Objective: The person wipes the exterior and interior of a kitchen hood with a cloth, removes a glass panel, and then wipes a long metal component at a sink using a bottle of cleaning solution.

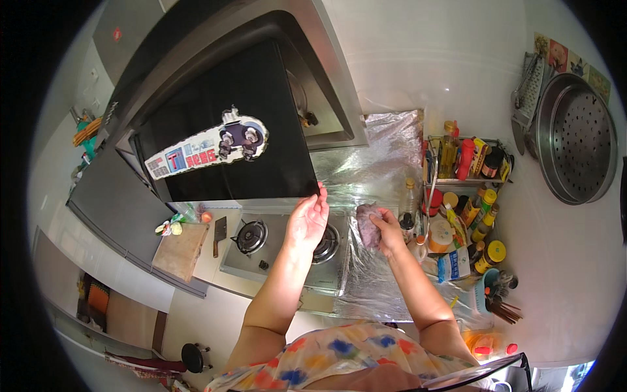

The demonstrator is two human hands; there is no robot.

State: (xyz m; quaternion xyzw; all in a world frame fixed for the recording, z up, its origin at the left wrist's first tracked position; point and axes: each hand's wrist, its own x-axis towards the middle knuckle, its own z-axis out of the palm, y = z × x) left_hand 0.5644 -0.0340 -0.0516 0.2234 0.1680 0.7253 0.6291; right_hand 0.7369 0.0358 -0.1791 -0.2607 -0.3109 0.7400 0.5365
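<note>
My left hand (pixel 307 220) is raised above the gas stove (pixel 284 264), palm up, its fingertips at the lower corner of the black panel (pixel 245 73) of the range hood (pixel 338 98). Whether the fingers grip the panel's edge or only touch it, I cannot tell. The panel bears a printed sticker (pixel 196 149). To the right, my right hand (pixel 388 230) holds a crumpled greyish-purple cloth (pixel 367 225) between thumb and fingers, above the foil-covered counter (pixel 362 284). A burner (pixel 325 244) is partly hidden behind my left hand and forearm.
A wire rack (pixel 463 181) with bottles and jars stands right of the foil. A cleaver (pixel 220 235) and a wooden cutting board (pixel 181 250) lie left of the stove. A perforated steel steamer (pixel 578 139) hangs on the right wall. Utensils stand in a blue container (pixel 482 291).
</note>
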